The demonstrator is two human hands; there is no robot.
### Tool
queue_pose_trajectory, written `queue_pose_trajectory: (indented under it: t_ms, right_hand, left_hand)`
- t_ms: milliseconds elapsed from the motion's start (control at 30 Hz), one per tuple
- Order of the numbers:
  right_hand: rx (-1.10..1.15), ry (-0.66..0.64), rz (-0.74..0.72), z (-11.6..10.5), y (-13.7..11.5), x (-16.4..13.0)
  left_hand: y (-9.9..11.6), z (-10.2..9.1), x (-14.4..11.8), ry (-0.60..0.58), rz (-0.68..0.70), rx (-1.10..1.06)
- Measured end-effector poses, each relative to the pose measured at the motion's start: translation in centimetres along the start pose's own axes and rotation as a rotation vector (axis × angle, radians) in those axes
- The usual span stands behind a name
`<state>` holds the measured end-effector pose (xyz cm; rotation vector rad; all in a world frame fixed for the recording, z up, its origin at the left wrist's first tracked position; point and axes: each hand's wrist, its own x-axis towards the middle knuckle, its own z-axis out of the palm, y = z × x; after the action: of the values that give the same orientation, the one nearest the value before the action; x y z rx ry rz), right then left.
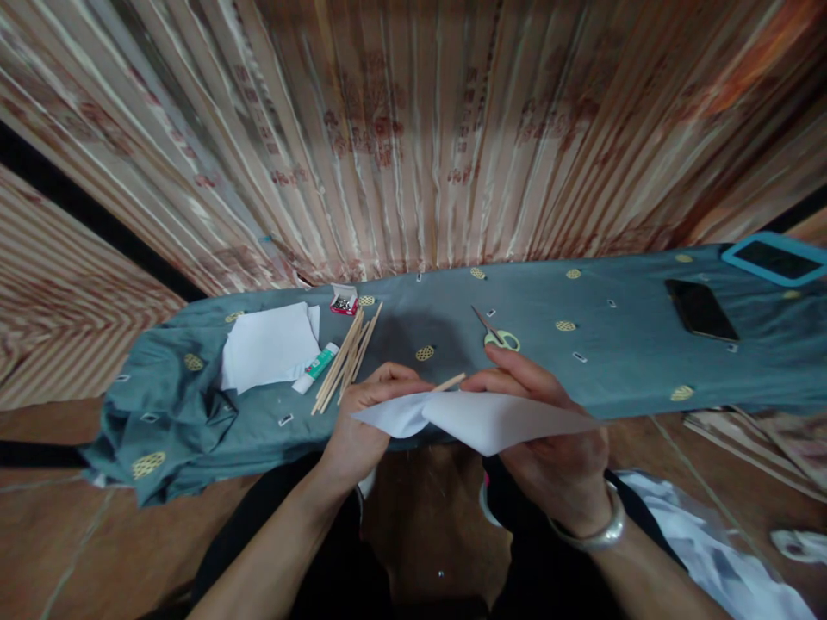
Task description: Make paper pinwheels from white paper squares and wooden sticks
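A white paper [491,420] is held above the lap, wrapped around a thin stick [449,381]. Left hand [362,422] and right hand [549,448] both pinch it closed. Rolling tight and even would likely serve best. More sticks [345,357], glue [315,367] and scissors [496,332] lie on the cloth [633,362] behind.

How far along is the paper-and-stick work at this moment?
Early. In hand: both the left hand and right hand hold a white sheet wrapped around one stick. No finished piece shows on the cloth. Left: a bundle of sticks, a paper stack, and the glue and scissors lying untouched.
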<state>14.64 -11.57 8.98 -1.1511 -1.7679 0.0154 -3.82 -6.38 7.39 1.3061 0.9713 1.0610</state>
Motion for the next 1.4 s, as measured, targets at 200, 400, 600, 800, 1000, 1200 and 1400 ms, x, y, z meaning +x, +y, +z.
queue_pose_trajectory:
  t_ms: [200, 400, 600, 800, 1000, 1200, 1400]
  right_hand:
    - [-0.008, -0.022, 0.015, -0.1, 0.2, -0.3]
    - [0.084, -0.036, 0.070, 0.1, 0.3, -0.6]
    - [0.177, -0.061, 0.145, 0.1, 0.4, -0.9]
    - [0.235, -0.074, 0.171, 0.2, 0.6, -1.3]
    - [0.227, -0.075, 0.171, 0.1, 0.7, -1.2]
    - [0.233, -0.061, 0.166, 0.2, 0.7, -1.4]
    - [0.247, -0.076, 0.182, 0.1, 0.8, -1.5]
  left_hand:
    - [-0.1, 0.0, -0.1, -0.003, -0.039, -0.004]
    - [-0.9, -0.1, -0.2, -0.010, -0.011, -0.013]
    - [-0.6, 0.0, -0.1, -0.020, 0.036, 0.013]
    - [-0.5, 0.1, -0.1, -0.019, 0.052, 0.001]
    - [-0.4, 0.2, -0.2, -0.023, 0.032, 0.005]
    - [-0.6, 0.1, -0.2, -0.038, 0.049, -0.003]
    - [-0.6, 0.0, -0.3, -0.033, 0.054, 0.019]
